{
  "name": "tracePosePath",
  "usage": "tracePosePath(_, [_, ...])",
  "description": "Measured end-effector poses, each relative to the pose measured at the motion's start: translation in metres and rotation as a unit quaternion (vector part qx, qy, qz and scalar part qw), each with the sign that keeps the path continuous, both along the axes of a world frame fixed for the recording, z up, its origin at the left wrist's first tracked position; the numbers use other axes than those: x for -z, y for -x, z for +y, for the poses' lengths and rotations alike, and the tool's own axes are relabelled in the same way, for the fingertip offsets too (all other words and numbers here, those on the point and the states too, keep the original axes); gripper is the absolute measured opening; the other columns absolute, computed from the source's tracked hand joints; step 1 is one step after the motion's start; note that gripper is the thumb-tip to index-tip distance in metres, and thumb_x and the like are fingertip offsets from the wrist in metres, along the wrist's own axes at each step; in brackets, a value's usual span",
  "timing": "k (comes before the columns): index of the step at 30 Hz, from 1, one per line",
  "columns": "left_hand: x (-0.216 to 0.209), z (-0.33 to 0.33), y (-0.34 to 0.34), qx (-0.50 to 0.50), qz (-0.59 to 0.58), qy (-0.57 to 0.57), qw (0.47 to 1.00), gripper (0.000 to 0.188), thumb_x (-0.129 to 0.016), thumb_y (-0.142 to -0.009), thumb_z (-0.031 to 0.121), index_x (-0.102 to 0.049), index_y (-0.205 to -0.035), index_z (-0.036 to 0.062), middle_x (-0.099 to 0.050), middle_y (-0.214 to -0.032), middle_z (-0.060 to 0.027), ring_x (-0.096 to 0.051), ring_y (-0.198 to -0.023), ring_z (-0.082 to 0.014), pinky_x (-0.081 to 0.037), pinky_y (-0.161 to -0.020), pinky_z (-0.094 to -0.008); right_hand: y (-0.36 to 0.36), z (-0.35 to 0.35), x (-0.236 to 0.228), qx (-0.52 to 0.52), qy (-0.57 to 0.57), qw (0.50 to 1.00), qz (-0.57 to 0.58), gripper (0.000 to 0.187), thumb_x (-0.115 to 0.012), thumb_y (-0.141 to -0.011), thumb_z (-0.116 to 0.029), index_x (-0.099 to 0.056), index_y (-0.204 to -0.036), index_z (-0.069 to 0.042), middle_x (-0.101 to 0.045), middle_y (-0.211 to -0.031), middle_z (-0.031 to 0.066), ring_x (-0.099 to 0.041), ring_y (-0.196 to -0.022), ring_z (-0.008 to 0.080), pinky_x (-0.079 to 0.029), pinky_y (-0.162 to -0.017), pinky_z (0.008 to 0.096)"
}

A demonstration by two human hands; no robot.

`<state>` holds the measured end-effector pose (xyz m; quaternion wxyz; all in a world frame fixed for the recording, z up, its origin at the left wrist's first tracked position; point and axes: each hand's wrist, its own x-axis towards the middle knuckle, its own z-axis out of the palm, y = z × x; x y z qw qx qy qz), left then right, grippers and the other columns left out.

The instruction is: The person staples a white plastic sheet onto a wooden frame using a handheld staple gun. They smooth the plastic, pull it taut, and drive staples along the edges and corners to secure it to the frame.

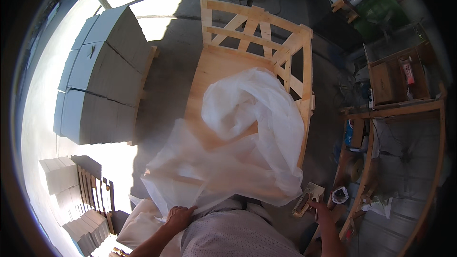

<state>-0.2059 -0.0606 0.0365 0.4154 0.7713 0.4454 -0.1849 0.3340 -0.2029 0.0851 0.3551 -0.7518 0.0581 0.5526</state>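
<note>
A strapped stack (107, 74) stands at 11 o'clock from your left hand (179, 217), which pinches translucent plastic sheeting (273, 135) bunched toward 1 o'clock on a slatted wooden crate (202, 83). The sheeting lies at 10 o'clock from your right hand (322, 210), whose grip I cannot tell.

The left hand (179, 217) grips plastic sheeting (281, 123) (crumpled, translucent) over 1 wooden crate (214, 69).

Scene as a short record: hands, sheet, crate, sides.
left hand: gripping the edge of the plastic sheet
right hand: at a tan item, grip unclear
sheet: translucent, partly bunched over the crate base
crate: wooden, slatted panels on far and right sides
left side: strapped pale stack
right side: wooden-framed shelving
</note>
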Motion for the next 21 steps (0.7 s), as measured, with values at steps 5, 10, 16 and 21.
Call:
tracePosePath(5, [0.004, 0.0, 0.001, -0.01, -0.014, 0.009, 1.0, 0.037, -0.065, -0.085, 0.025, -0.062, -0.122, 0.0179, -0.069, -0.083, -0.0122, -0.068, -0.084, -0.0333, -0.05, -0.081, -0.0466, 0.03, 0.009, 0.033, -0.035, -0.046, 0.996, -0.068, 0.041, -0.071, -0.087, -0.022, -0.059, -0.122, -0.004, -0.064, -0.112, 0.0073, -0.063, -0.104, 0.0215, -0.051, -0.089, 0.0367])
tracePosePath(10, [0.006, -0.004, 0.007, -0.021, -0.026, 0.0, 0.999, 0.037, -0.067, -0.083, 0.024, -0.064, -0.118, 0.0174, -0.068, -0.083, -0.0123, -0.067, -0.082, -0.0335, -0.051, -0.078, -0.0467, 0.031, 0.029, 0.11, -0.257, -0.107, 0.943, -0.185, 0.05, -0.07, -0.088, -0.028, -0.055, -0.129, -0.002, -0.064, -0.115, 0.0106, -0.059, -0.108, 0.0198, -0.049, -0.089, 0.0363])
tracePosePath(16, [0.002, -0.012, 0.008, -0.065, -0.06, -0.052, 0.995, 0.038, -0.073, -0.078, 0.02, -0.066, -0.115, 0.0163, -0.066, -0.104, -0.0129, -0.065, -0.095, -0.0329, -0.052, -0.08, -0.0457, 0.028, 0.05, 0.158, -0.435, 0.049, 0.893, -0.107, 0.055, -0.074, -0.081, -0.03, -0.058, -0.124, 0.001, -0.065, -0.104, 0.014, -0.064, -0.092, 0.0219, -0.052, -0.078, 0.038])
tracePosePath(21, [0.005, -0.018, 0.004, -0.08, -0.121, -0.132, 0.981, 0.041, -0.074, -0.076, 0.017, -0.065, -0.116, 0.0125, -0.065, -0.112, -0.013, -0.065, -0.1, -0.0333, -0.052, -0.085, -0.0442, 0.024, 0.067, 0.151, -0.369, 0.03, 0.904, -0.214, 0.043, -0.073, -0.08, -0.033, -0.069, -0.102, 0.004, -0.068, -0.079, 0.0116, -0.066, -0.077, 0.023, -0.052, -0.071, 0.0395])
